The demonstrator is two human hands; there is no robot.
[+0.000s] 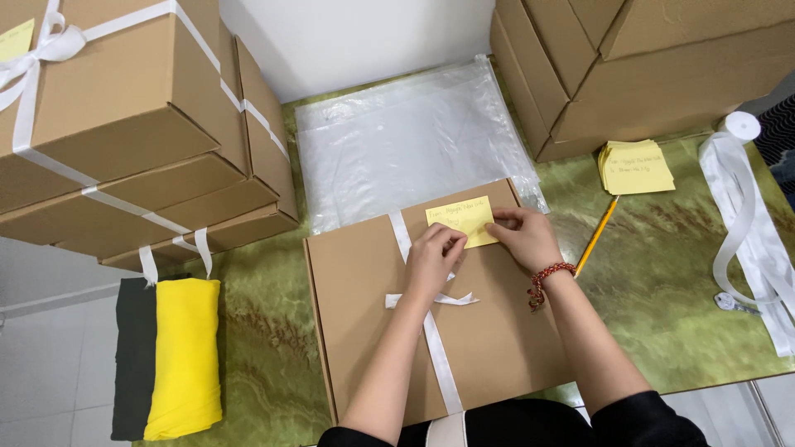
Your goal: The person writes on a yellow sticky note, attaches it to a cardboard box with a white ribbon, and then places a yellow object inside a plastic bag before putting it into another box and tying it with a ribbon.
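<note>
1. While both hands are resting on the flat cardboard box (464, 331) at the centre of the frame, the left hand (432, 258) is pressing its curled fingers (450, 242) onto the lower left edge of the yellow sticky note (461, 220), just beside the white ribbon (436, 343); the right hand (523, 238) is pinning the note's right edge with its fingertips (499, 217), nearly closed and flat rather than gripping.
2. Judging by this, the note is being fixed to the box lid near its upper edge; the next move is likely calling for a firm smoothing press so it is lying flat and straight.
3. Lying right of centre on the green table (662, 281) are a pencil (596, 236), a pad of yellow notes (636, 167) and a ribbon roll (741, 126); folded yellow cloth (184, 356) is sitting at lower left.
4. Hard to make out: whether the note is already sticking; the ribbon's bow is partly hidden under the left hand; stacked boxes (124, 124) at upper left are being cut off by the frame.
</note>
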